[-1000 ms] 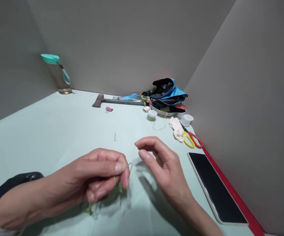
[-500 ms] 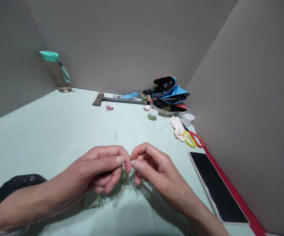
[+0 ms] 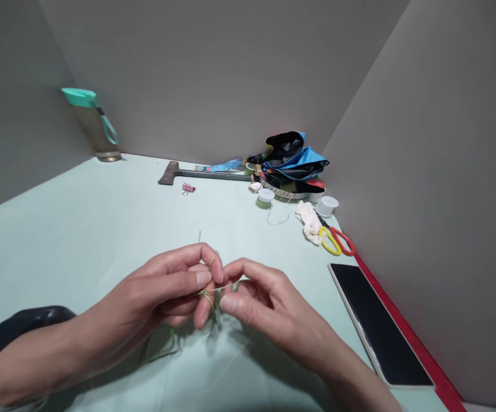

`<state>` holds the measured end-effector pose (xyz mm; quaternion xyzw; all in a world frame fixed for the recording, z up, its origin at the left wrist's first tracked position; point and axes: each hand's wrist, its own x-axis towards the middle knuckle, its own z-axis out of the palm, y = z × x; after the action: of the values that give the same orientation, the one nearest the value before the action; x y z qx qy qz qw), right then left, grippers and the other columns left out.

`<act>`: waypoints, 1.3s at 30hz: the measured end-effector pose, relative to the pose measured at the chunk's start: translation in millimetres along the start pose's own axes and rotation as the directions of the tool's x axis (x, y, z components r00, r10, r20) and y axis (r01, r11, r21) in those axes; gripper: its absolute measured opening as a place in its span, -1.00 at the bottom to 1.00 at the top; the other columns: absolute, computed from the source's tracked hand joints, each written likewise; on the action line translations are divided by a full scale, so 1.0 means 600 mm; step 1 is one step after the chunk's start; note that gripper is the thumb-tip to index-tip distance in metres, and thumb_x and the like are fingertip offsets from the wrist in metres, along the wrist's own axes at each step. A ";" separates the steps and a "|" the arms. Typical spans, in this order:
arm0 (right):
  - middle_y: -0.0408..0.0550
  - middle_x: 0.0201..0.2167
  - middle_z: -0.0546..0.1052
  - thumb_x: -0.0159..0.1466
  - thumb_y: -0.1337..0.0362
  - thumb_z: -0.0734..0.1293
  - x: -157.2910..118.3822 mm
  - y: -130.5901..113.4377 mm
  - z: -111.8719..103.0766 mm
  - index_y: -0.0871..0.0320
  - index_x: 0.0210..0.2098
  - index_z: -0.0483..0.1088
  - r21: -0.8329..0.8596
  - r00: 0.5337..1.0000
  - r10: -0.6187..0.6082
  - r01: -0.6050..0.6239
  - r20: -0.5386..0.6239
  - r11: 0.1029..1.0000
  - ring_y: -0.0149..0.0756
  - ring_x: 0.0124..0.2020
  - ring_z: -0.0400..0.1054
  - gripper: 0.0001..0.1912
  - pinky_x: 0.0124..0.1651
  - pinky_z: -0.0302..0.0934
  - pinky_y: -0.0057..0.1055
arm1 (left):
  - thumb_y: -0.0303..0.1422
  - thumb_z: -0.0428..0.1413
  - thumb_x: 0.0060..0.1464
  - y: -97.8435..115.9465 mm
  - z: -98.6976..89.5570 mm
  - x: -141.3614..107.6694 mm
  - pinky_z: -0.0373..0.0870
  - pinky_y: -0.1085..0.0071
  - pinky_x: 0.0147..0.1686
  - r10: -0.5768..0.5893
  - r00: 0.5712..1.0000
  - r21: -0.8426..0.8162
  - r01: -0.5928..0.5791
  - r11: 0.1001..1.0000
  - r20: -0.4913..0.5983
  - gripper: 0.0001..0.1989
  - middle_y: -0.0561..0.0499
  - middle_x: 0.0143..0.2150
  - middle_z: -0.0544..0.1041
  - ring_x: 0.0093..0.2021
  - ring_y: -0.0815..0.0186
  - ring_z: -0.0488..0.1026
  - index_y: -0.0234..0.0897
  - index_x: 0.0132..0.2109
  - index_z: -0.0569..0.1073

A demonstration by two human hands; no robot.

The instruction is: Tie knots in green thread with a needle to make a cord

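My left hand (image 3: pixel 174 283) is closed in a pinch on thin green thread (image 3: pixel 207 293), near the middle of the table. A strand runs straight across to my right hand (image 3: pixel 269 300). There it passes between the curled fingers, while the thumb and index tip stand slightly apart. A fine loop rises over my left index finger. Below my left hand, more green thread (image 3: pixel 171 339) hangs in loose loops over the table. The exact grip of the right fingers is partly hidden.
Beyond my hands lie a pin (image 3: pixel 199 236), a pink binder clip (image 3: pixel 188 187) and an axe (image 3: pixel 169 173). To the right are a thread spool (image 3: pixel 265 197), scissors (image 3: pixel 330 241), crumpled tissue (image 3: pixel 310 223), a blue-black pouch (image 3: pixel 299 163) and a phone (image 3: pixel 380 326). A bottle (image 3: pixel 93 126) stands back left.
My fingertips, pinched close together before, have parted a little. The right thumb has dropped lower, and a green strand now shows stretched between the hands.
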<state>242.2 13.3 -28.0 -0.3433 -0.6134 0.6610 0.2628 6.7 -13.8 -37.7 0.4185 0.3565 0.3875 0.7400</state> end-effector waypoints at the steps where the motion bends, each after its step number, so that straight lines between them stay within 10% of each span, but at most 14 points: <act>1: -0.16 -0.27 0.62 0.43 0.06 0.66 0.001 0.004 0.002 0.10 -0.09 0.61 0.020 0.999 0.005 -0.006 0.046 1.000 -0.29 -0.30 0.32 -0.70 -0.19 0.20 -0.35 | -0.04 0.48 0.44 0.000 0.000 0.000 -0.02 0.40 -0.46 0.000 1.000 0.001 0.000 1.000 0.008 -0.70 0.11 -0.47 0.54 -0.45 0.34 0.03 -0.15 -0.12 0.72; 5: 0.02 -0.13 0.73 0.49 0.06 0.59 0.004 0.015 0.006 0.06 -0.24 0.51 0.127 0.994 -0.036 0.022 0.108 0.992 -0.10 0.00 0.58 -0.70 0.17 0.37 -0.20 | -0.08 0.50 0.44 0.002 0.006 -0.004 0.01 0.42 -0.42 -0.017 0.999 0.025 0.018 1.000 -0.033 -0.74 0.12 -0.44 0.56 -0.40 0.32 0.05 -0.13 -0.09 0.71; 15: -0.20 -0.33 0.48 0.45 0.00 0.66 -0.001 0.005 -0.015 0.09 -0.31 0.58 -0.013 0.984 -0.139 0.138 -0.107 0.990 -0.34 -0.33 0.23 -0.63 -0.21 0.10 -0.32 | -0.02 0.60 0.26 0.012 0.017 -0.002 0.13 0.35 -0.34 -0.043 0.982 0.050 0.053 0.997 -0.186 -0.59 0.13 -0.40 0.52 -0.37 0.32 0.11 -0.16 -0.14 0.64; 20: -0.26 -0.37 0.53 0.55 -0.02 0.62 -0.002 0.016 -0.010 0.08 -0.20 0.53 0.158 0.997 -0.069 0.073 -0.029 0.985 -0.46 -0.50 0.10 -0.62 -0.38 -0.06 -0.35 | -0.03 0.58 0.28 0.012 0.021 -0.001 0.12 0.36 -0.32 -0.043 0.965 0.094 0.069 0.993 -0.259 -0.63 0.14 -0.32 0.53 -0.31 0.27 0.17 -0.05 0.04 0.69; 39: -0.38 -0.54 0.19 0.46 -0.09 0.70 -0.005 0.007 -0.010 0.04 -0.30 0.51 0.064 0.988 -0.065 0.074 -0.143 0.995 -0.38 -0.50 -0.07 -0.53 -0.39 -0.14 -0.28 | 0.00 0.50 0.28 0.016 0.027 -0.001 0.07 0.30 -0.31 -0.042 0.971 0.214 0.094 0.972 -0.235 -0.64 0.11 -0.39 0.43 -0.33 0.26 0.11 -0.18 -0.19 0.67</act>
<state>249.2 14.2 -31.6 -0.3581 -0.5819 0.6463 0.3398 17.9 -16.4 -22.6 0.4390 0.4947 0.3649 0.6553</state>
